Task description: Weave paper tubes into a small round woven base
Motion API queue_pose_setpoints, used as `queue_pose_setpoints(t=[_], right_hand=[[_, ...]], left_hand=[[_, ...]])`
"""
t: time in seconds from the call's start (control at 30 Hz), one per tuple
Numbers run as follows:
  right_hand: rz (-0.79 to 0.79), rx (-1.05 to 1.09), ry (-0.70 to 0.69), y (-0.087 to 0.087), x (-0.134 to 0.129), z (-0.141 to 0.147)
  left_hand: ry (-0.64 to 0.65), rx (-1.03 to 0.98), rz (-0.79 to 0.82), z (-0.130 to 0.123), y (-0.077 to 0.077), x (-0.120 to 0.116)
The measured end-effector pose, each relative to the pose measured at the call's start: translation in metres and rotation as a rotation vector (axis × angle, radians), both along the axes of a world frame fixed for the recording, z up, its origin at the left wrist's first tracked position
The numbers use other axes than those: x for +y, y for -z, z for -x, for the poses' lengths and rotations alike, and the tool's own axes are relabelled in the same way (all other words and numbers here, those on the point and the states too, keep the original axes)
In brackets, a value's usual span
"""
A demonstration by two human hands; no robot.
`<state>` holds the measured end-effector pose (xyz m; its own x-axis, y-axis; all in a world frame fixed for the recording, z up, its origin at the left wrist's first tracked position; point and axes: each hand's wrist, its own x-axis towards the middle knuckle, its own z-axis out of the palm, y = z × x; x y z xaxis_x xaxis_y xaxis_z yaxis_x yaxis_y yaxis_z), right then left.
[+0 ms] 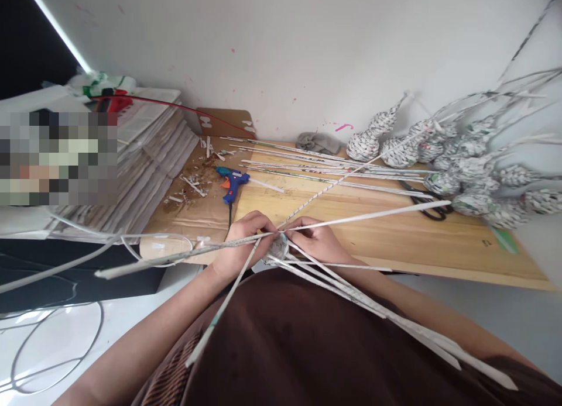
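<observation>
At the wooden table (386,239), the left hand (246,239) and right hand (318,240) pinch paper strips (373,215) at a small woven piece (276,251) between them; beyond lies a blue glue gun (235,186), and farther right, gourd-shaped weavings (397,152) by the wall (290,49).

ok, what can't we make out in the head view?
Head view throughout:
Woven paper piece: partly hidden by the left hand and right hand.
Black cord of the blue glue gun: lower run hidden behind the left hand.
Paper stack: pixelated patch covers part of it; any print is too blurred to read.
Rightmost woven gourd shape: cut off by the right edge.
</observation>
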<state>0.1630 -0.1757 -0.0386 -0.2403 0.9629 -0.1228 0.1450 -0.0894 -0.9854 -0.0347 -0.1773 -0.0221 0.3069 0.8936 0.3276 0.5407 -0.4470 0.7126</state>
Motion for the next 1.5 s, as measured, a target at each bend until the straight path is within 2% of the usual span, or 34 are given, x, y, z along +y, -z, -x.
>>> queue_pose_setpoints(t=[0.1,0.2,0.33,0.47,0.57,0.63,0.73,0.83,1.0,1.07,1.17,1.33,1.5], right_hand=[[0.044,0.05,-0.031,0.002,0.004,-0.005],[-0.014,0.043,-0.073,0.002,0.005,-0.01],[-0.136,-0.036,-0.012,0.003,0.003,-0.01],[-0.215,-0.122,0.104,0.005,0.001,-0.004],[-0.337,-0.157,0.11,0.002,0.001,-0.001],[-0.35,-0.164,0.118,-0.002,0.002,0.0],[-0.236,-0.097,0.142,-0.004,0.007,0.003],[-0.067,0.084,0.178,-0.001,0.013,0.007],[0.109,0.389,0.335,0.008,0.019,0.013],[0.16,0.439,0.308,0.009,0.019,0.012],[0.172,0.485,0.201,0.008,0.017,0.011],[0.209,0.507,0.173,0.004,0.016,0.009],[0.152,0.345,0.145,0.002,0.016,0.005]], left_hand=[[-0.162,-0.013,-0.052,-0.004,0.003,-0.002],[-0.232,-0.041,-0.095,-0.007,0.011,-0.002],[-0.207,-0.015,-0.101,-0.009,0.015,-0.001],[-0.144,0.035,-0.087,-0.01,0.009,-0.003],[-0.119,0.036,-0.07,-0.01,0.007,-0.004],[-0.122,0.036,-0.055,-0.01,0.008,-0.004],[-0.137,0.025,-0.062,-0.01,0.011,-0.004],[-0.119,0.008,-0.098,-0.011,0.013,-0.004],[-0.07,-0.025,-0.119,-0.012,0.013,-0.004],[-0.075,-0.034,-0.106,-0.013,0.012,-0.005],[-0.097,-0.045,-0.09,-0.014,0.012,-0.005],[-0.142,-0.084,-0.088,-0.017,0.017,-0.004],[-0.148,-0.146,-0.065,-0.018,0.02,-0.005]])
